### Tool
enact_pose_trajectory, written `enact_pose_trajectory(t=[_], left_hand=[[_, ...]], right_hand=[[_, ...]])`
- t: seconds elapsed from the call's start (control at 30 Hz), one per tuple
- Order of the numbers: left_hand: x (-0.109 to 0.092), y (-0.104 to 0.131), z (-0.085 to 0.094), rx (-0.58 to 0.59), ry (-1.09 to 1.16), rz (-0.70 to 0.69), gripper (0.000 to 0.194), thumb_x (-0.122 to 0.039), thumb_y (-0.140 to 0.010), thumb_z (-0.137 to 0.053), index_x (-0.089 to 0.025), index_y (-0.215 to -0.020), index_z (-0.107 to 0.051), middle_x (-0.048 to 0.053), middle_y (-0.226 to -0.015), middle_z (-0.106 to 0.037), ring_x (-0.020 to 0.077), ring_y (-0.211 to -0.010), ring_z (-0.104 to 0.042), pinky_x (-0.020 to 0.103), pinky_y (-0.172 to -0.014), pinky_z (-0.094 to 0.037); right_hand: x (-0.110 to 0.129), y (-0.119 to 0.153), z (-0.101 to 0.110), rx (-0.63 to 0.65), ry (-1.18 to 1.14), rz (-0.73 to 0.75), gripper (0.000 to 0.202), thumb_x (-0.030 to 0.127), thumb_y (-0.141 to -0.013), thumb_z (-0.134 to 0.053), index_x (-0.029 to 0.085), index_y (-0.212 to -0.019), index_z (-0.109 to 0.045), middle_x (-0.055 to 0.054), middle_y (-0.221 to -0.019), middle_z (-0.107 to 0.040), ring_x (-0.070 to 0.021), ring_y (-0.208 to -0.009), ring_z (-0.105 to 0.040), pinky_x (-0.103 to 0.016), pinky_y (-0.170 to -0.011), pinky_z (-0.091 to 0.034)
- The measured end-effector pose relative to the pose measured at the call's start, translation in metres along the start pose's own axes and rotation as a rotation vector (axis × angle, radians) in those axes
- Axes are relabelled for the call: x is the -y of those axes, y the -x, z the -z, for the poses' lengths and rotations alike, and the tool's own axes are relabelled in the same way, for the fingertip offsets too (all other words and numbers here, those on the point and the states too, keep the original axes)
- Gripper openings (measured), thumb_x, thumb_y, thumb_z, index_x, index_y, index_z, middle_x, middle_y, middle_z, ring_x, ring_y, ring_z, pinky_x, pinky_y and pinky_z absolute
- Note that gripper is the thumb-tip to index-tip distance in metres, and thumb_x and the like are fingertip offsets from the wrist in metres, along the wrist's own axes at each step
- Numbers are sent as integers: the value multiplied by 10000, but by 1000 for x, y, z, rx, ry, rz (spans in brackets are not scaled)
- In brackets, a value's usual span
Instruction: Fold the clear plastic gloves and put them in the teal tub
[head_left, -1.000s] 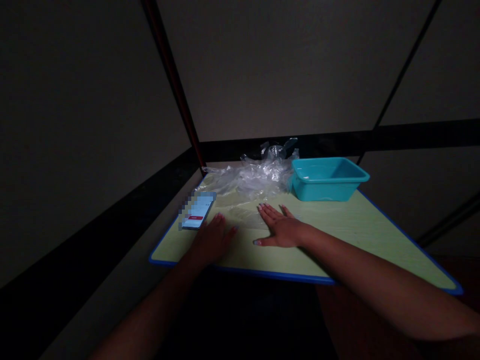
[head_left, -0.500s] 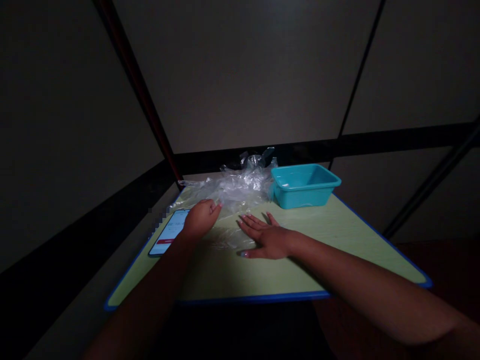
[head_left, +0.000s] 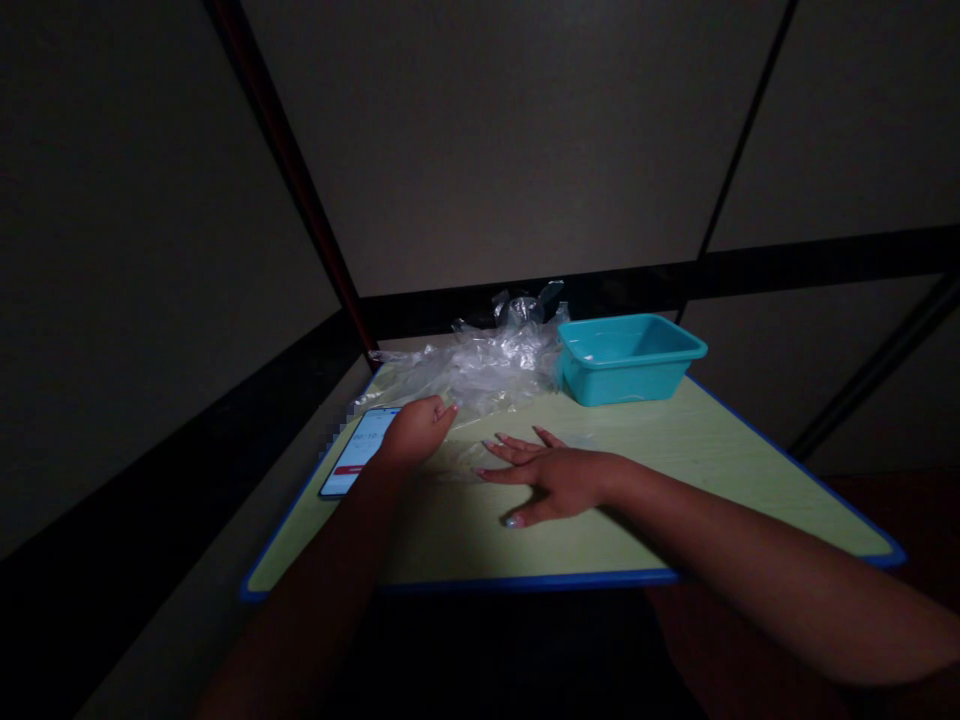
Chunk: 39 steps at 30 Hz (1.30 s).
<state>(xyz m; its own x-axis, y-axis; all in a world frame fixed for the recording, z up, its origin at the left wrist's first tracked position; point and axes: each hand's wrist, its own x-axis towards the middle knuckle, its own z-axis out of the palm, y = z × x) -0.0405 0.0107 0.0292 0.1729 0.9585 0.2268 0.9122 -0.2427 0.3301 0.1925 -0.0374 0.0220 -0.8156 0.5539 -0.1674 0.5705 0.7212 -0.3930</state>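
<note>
Near the left side of the table, my left hand (head_left: 416, 430) is closed, thumb along the fingers, and appears to grip the edge of a thin clear plastic bag (head_left: 457, 468). The bag lies flat on the tabletop between my hands and is hard to make out. My right hand (head_left: 559, 478) rests palm down with its fingers spread, over the bag's right part. Just beyond both hands is a crumpled heap of clear plastic bags (head_left: 499, 360).
A turquoise plastic basin (head_left: 630, 382) stands at the table's back right, beside the heap. A lit phone (head_left: 360, 450) lies at the left edge, partly behind my left wrist. The pale green table (head_left: 465, 550) has a blue rim; dark panelled walls rise behind and left.
The view has shifted, so the table sits farther right and slightly higher. My right hand has slid a little toward me with its fingers more spread. My left hand stays closed beside the phone.
</note>
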Motion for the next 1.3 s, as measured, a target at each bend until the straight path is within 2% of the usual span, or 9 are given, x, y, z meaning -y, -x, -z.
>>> enact_pose_trajectory(t=[0.23, 0.4, 0.5, 0.63, 0.73, 0.87, 0.97, 1.1, 1.3], left_hand=[[0, 1, -3, 125, 53, -98, 383, -490, -834, -401, -191, -614, -496, 1, -611, -527, 157, -610, -484, 260, -559, -316], [5, 0, -4, 12, -17, -123, 305, -473, -791, -504, -186, -690, -536, 41, -752, -575, 197, -758, -534, 286, -676, -390], [10, -1, -5, 45, -90, -163, 301, -485, -723, -605, -187, -710, -561, 68, -832, -582, 243, -883, -525, 324, -779, -404], [14, 0, -6, 172, -88, -184, 224, -401, -698, -636, -194, -727, -554, 67, -871, -582, 258, -947, -508, 332, -818, -400], [12, 0, -4, 143, -56, -180, 140, -331, -748, -551, -197, -723, -520, 53, -846, -568, 231, -915, -514, 314, -800, -396], [9, -1, -1, 15, 25, -124, 169, -338, -811, -433, -195, -729, -473, 36, -775, -546, 194, -767, -510, 283, -664, -377], [8, -1, 0, -24, 91, -86, 198, -370, -811, -433, -198, -718, -462, 6, -691, -513, 171, -674, -482, 265, -587, -335], [3, 0, 0, 79, 395, -71, 262, -442, -799, -456, -193, -720, -475, -29, -616, -462, 132, -586, -449, 240, -545, -336], [-3, 5, 5, 488, 961, -40, 390, -561, -768, -521, -171, -772, -524, -17, -597, -511, 109, -522, -484, 243, -511, -408]], right_hand=[[-6, -1, 1, -9, -4, -14, 799, 678, -749, -520, 411, -1425, -189, -29, -1534, -26, -322, -1395, -24, -627, -1036, 69], [-2, 0, 4, -69, 9, -26, 865, 671, -764, -505, 347, -1454, -95, -55, -1532, -6, -320, -1396, -34, -612, -1052, 56], [-2, 1, 7, -94, 25, -49, 867, 667, -766, -505, 320, -1459, -118, -63, -1532, -17, -329, -1395, -38, -611, -1055, 57], [-7, 1, 9, -109, 26, -72, 839, 674, -778, -479, 317, -1459, -142, -62, -1532, -37, -319, -1396, -55, -609, -1061, 38], [-13, 0, 11, -133, 41, -109, 783, 641, -829, -423, 282, -1465, -141, -75, -1530, -65, -298, -1398, -84, -614, -1061, 9], [-25, -2, 14, -265, 63, -170, 576, 460, -912, -375, 260, -1442, -269, -77, -1509, -213, -291, -1377, -203, -620, -1060, -72], [-38, -5, 19, -500, 13, -165, 442, 284, -901, -413, 184, -1328, -471, -130, -1383, -457, -284, -1270, -412, -536, -1038, -268], [-56, -6, 31, -761, -446, -41, 257, 194, -888, -431, 143, -1079, -595, -104, -990, -676, -182, -836, -652, -359, -800, -498], [-62, -1, 36, -567, -1311, 67, 184, 109, -857, -413, 155, -977, -545, -41, -805, -668, -159, -632, -667, -325, -617, -543]])
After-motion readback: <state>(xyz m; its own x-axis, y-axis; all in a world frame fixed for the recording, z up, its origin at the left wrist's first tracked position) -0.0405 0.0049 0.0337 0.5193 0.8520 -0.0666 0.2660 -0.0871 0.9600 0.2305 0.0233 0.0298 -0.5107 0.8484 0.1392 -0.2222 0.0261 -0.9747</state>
